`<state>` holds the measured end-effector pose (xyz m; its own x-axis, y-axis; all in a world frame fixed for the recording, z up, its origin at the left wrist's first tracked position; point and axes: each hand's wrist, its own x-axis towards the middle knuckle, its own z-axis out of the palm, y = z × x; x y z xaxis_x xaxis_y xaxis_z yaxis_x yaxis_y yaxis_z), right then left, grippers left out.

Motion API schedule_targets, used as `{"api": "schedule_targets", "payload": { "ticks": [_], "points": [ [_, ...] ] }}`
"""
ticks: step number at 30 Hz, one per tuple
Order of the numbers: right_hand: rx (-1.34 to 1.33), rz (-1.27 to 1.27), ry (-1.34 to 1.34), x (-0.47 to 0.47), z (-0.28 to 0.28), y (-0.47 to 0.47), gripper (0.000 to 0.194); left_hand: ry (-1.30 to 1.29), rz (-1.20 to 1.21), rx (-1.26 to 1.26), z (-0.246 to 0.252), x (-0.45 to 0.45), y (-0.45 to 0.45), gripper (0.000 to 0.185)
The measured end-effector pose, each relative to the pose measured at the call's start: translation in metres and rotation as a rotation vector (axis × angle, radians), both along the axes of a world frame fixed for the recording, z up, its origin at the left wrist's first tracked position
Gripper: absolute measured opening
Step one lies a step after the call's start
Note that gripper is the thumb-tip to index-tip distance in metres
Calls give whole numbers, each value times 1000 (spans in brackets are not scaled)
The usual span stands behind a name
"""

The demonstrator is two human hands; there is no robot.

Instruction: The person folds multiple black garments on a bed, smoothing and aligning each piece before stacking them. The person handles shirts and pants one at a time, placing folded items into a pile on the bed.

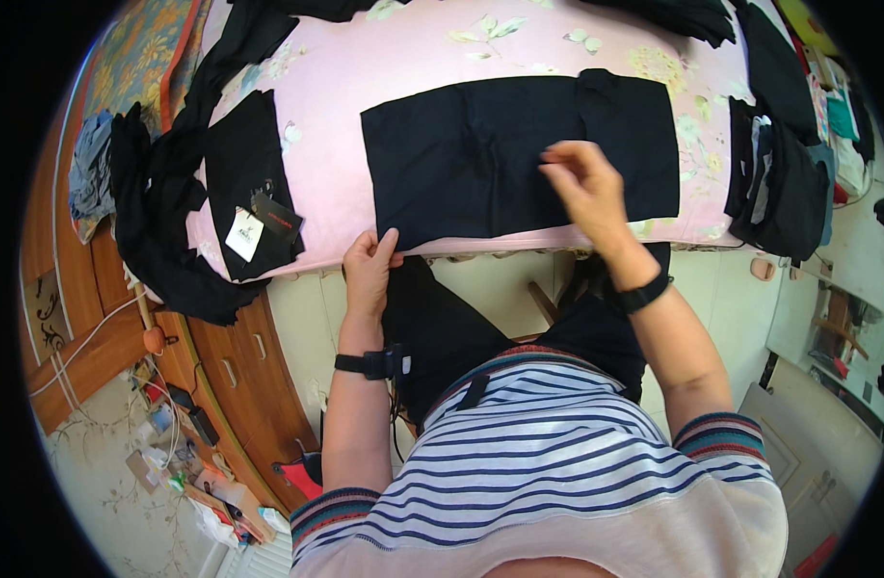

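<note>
A folded black garment (427, 166) lies flat across the bed's near edge, its cloth slightly creased down the middle. My left hand (371, 264) pinches its near left corner between thumb and fingers. Over the garment's right half hovers my right hand (586, 184), slightly blurred. Its fingers are curled, with a narrow gap between thumb and forefinger, and nothing shows between them. The garment's layers overlap near its right end, where a small fold (593, 74) sticks out at the far edge.
Left of the garment, black folded clothing (243, 159) carries a white hang tag (244, 235) and a dark tag (280, 222). A black garment (174, 246) drapes over the bed's left corner. Stacked clothes (781, 195) sit at the right on the pink floral sheet (326, 65).
</note>
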<state>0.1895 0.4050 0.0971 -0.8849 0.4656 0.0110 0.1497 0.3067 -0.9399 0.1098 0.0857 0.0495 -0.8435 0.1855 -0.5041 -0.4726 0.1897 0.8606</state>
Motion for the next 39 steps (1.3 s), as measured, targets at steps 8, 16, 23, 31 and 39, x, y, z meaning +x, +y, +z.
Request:
{"api": "schedule_targets", "payload": {
  "ticks": [8,16,23,31,39],
  "points": [
    [309,-491,-6,52,-33,91,22,498,-41,-516,-7,-9,3,40],
    [531,-609,-453,68,-48,156,63,468,-36,-567,12,-32,17,49],
    [423,-479,-512,70,-50,171,66,76,-44,-257,5,-71,60,43],
    [238,-417,-448,69,-49,182,58,122,34,90,8,-69,53,25],
    [1010,-415,-403,65,-21,148,39,163,-50,50,18,-72,46,20]
  ]
}}
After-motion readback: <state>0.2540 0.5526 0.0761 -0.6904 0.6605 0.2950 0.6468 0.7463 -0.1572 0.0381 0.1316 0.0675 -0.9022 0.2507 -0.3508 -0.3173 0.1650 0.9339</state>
